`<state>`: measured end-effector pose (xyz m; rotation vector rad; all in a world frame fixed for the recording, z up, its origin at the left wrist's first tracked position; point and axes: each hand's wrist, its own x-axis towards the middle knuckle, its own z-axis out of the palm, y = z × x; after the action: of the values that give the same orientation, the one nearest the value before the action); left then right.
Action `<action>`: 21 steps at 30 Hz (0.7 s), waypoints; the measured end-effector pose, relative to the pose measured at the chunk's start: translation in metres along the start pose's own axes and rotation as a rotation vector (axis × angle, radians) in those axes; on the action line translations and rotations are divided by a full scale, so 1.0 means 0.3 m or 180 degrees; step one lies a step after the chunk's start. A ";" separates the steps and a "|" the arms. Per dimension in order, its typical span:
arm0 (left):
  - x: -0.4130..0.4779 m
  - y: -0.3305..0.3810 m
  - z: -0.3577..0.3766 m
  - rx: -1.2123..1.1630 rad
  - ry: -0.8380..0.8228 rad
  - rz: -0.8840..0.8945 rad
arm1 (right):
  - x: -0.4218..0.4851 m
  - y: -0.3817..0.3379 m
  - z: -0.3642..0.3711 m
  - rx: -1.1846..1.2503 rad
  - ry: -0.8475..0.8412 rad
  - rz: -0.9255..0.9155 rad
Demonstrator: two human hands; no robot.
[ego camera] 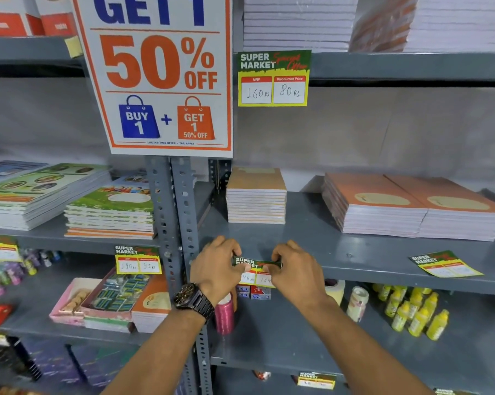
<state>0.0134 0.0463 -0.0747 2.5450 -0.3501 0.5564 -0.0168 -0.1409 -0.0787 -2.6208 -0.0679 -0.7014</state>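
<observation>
A green and yellow "Super Market" price tag [256,270] lies against the front edge of the grey middle shelf [354,263]. My left hand [216,267], with a dark watch on its wrist, pinches the tag's left end. My right hand [296,269] pinches its right end. The fingers of both hands curl over the tag's top onto the shelf lip. Handwritten prices show in the tag's lower part, partly hidden by my fingers.
A small stack of tan notebooks [256,198] and wide orange stacks [411,206] sit on the middle shelf. Another tag [444,265] lies loose at the right edge. Yellow bottles [411,315], tape rolls [357,303] and a pink spool [225,315] stand below. A big 50% off sign [161,75] hangs on the upright.
</observation>
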 end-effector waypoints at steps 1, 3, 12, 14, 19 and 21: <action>0.001 -0.002 -0.001 0.0001 -0.0048 0.0051 | -0.005 -0.003 0.002 -0.0010 -0.0036 -0.0052; 0.000 -0.005 -0.005 -0.0021 -0.0139 0.0203 | -0.014 -0.011 0.008 0.0032 -0.0030 -0.0170; 0.020 0.017 -0.048 0.0493 -0.0167 0.0557 | 0.036 -0.046 0.013 -0.0369 -0.0076 -0.0412; 0.013 0.018 -0.045 0.0500 -0.0120 0.0507 | 0.031 -0.031 0.015 -0.0311 -0.0050 -0.0379; 0.010 0.017 -0.046 0.0457 -0.0091 0.0415 | 0.023 -0.013 0.020 -0.0211 0.0071 -0.0401; 0.007 0.018 -0.046 0.0512 -0.0085 0.0404 | 0.019 -0.020 0.021 -0.0273 0.0093 -0.0432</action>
<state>0.0089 0.0488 -0.0607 2.7002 -0.4977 0.6210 -0.0099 -0.1333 -0.0785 -2.7065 -0.2134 -0.8054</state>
